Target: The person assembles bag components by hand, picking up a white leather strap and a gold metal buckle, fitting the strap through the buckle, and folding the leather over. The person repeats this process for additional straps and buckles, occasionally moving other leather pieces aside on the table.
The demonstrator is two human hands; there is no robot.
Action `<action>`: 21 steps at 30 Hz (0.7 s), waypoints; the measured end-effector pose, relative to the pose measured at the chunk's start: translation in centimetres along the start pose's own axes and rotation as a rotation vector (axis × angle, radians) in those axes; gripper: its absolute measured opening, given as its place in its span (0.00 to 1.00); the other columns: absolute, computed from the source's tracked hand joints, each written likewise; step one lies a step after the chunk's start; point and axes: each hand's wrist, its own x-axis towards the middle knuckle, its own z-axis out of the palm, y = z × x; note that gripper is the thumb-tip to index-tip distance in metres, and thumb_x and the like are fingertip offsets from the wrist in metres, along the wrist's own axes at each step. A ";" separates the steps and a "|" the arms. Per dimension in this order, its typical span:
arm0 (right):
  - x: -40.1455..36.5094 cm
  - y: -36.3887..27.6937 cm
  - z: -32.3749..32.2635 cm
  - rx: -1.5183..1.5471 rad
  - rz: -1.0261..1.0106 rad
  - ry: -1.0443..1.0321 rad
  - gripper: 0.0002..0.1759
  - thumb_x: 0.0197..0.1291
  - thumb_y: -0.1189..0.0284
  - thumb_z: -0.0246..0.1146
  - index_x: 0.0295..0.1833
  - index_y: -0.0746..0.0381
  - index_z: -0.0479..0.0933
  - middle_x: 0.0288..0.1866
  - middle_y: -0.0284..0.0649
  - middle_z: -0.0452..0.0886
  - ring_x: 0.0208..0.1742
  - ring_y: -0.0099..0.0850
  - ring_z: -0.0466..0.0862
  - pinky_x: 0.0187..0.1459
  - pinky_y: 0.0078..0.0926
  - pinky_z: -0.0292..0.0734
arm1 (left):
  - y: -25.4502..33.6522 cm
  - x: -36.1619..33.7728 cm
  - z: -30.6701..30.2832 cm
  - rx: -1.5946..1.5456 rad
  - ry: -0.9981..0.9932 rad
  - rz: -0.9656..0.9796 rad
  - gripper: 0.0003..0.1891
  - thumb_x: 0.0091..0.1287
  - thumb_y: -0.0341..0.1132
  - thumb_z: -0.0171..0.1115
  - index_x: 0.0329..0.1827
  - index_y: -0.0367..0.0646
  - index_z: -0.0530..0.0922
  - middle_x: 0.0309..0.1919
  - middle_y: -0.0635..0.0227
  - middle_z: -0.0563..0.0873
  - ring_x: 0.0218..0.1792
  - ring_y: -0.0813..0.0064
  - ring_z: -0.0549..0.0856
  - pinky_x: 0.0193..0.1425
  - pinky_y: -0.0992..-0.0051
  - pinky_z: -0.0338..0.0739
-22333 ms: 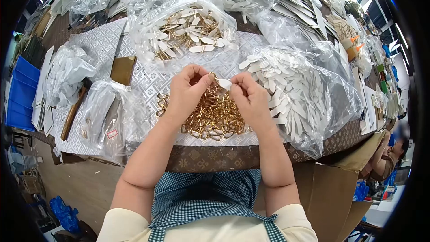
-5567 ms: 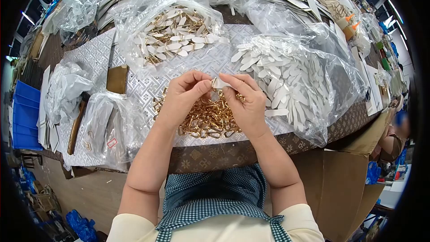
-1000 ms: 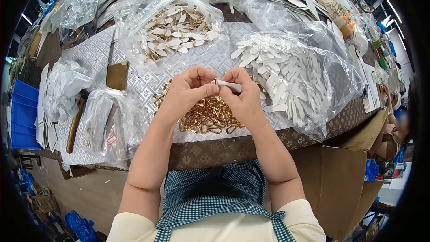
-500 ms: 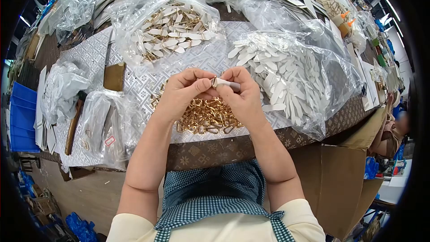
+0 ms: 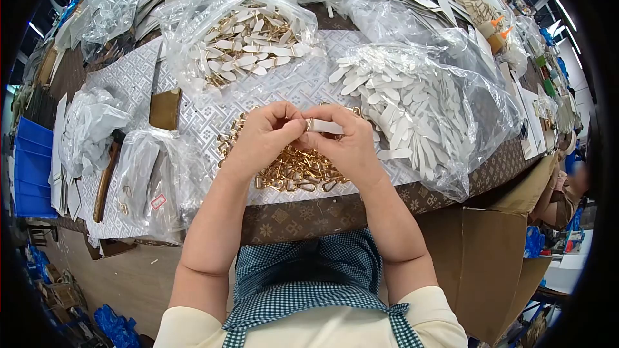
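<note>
Right hand (image 5: 349,142) shifted, pinching flat gold-fitted white strip (image 5: 327,127).

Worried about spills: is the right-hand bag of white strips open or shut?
Open: white strips spread out of the clear bag onto the patterned sheet.

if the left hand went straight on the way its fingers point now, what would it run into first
Most likely the white strip at the gold clasp, with the right hand right behind it. The left hand is nearly touching both; exact depth is unclear.
</note>
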 end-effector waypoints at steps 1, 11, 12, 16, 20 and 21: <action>0.0 -0.3 0.0 -0.015 0.016 -0.003 0.16 0.55 0.73 0.70 0.50 0.62 0.81 0.38 0.40 0.86 0.35 0.28 0.87 0.37 0.24 0.82 | 0.4 -0.1 0.1 -0.021 -0.008 -0.001 0.05 0.68 0.30 0.60 0.38 0.36 0.78 0.30 0.70 0.84 0.31 0.84 0.83 0.37 0.81 0.78; -0.1 -1.0 0.0 -0.082 0.143 -0.007 0.12 0.57 0.73 0.64 0.47 0.64 0.78 0.33 0.41 0.85 0.31 0.29 0.85 0.35 0.25 0.80 | 0.2 0.0 -0.1 -0.060 -0.066 0.004 0.03 0.69 0.27 0.56 0.35 0.39 0.76 0.31 0.74 0.80 0.32 0.87 0.78 0.38 0.83 0.76; -0.1 -1.0 0.0 -0.081 0.122 -0.010 0.12 0.57 0.73 0.64 0.46 0.64 0.78 0.32 0.40 0.85 0.31 0.28 0.85 0.35 0.25 0.79 | 0.3 -0.1 -0.1 -0.083 -0.060 0.011 0.03 0.69 0.27 0.56 0.35 0.39 0.76 0.31 0.74 0.81 0.33 0.86 0.79 0.38 0.82 0.76; 0.2 -0.9 -0.4 0.068 0.216 -0.028 0.11 0.57 0.72 0.64 0.45 0.64 0.78 0.29 0.37 0.83 0.31 0.24 0.83 0.36 0.24 0.78 | 0.4 -0.1 0.3 -0.166 -0.027 0.012 0.04 0.71 0.28 0.55 0.38 0.39 0.76 0.33 0.71 0.83 0.34 0.83 0.83 0.38 0.80 0.80; 1.3 -0.4 -0.8 0.062 0.257 -0.025 0.11 0.59 0.70 0.63 0.45 0.64 0.79 0.27 0.32 0.80 0.29 0.17 0.78 0.32 0.20 0.73 | 0.4 0.2 -0.4 -0.183 0.069 0.002 0.06 0.73 0.33 0.57 0.43 0.39 0.78 0.35 0.69 0.84 0.34 0.79 0.86 0.37 0.78 0.82; 2.3 -0.3 -1.1 0.028 0.234 0.002 0.12 0.60 0.70 0.63 0.46 0.65 0.79 0.26 0.31 0.79 0.29 0.15 0.75 0.30 0.18 0.71 | 0.5 0.3 -0.5 -0.135 0.148 0.009 0.09 0.74 0.36 0.59 0.48 0.39 0.79 0.35 0.69 0.84 0.34 0.78 0.86 0.38 0.78 0.81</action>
